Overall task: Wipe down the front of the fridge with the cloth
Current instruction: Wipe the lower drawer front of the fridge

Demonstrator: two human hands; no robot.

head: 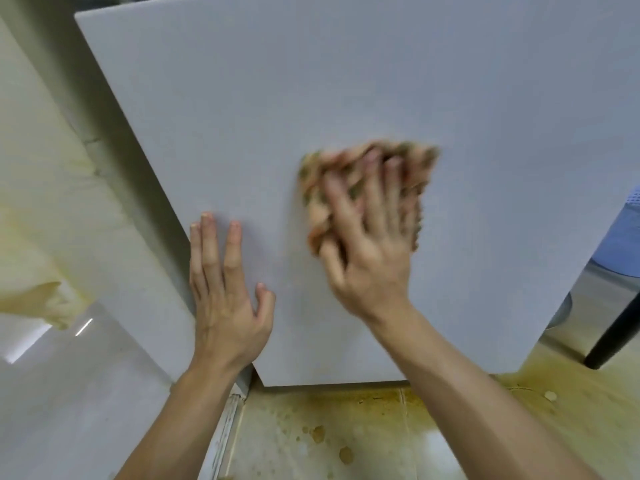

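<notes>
Cloth (314, 202) is mid-front on the fridge (346, 81), pinned flat under the right hand (372, 261). Fingers are spread and fairly straight, pressing rather than clutching, so the hand is open on it. Blur hides finer detail. Left hand (228, 303) lies flat and open on the fridge front near its left edge, holding nothing, likely bracing.

Handling, judged: the cloth looks light, soft and limp, bunched in folds, and will slide or wad up unless palm pressure stays even. Best held by a flat palm over its middle, fingers splayed to spread it. Nothing fragile.

Materials: cloth is patterned tan, pink and green with a crumpled texture and ragged outline. Fridge front is a smooth, matte, pale grey flat panel with sharp straight edges and no handle in view. It is probably low-friction, so easy gliding. Floor (346, 445) is tile with yellow-brown stains. A blue basket (623, 237) sits at right, partly hidden.
</notes>
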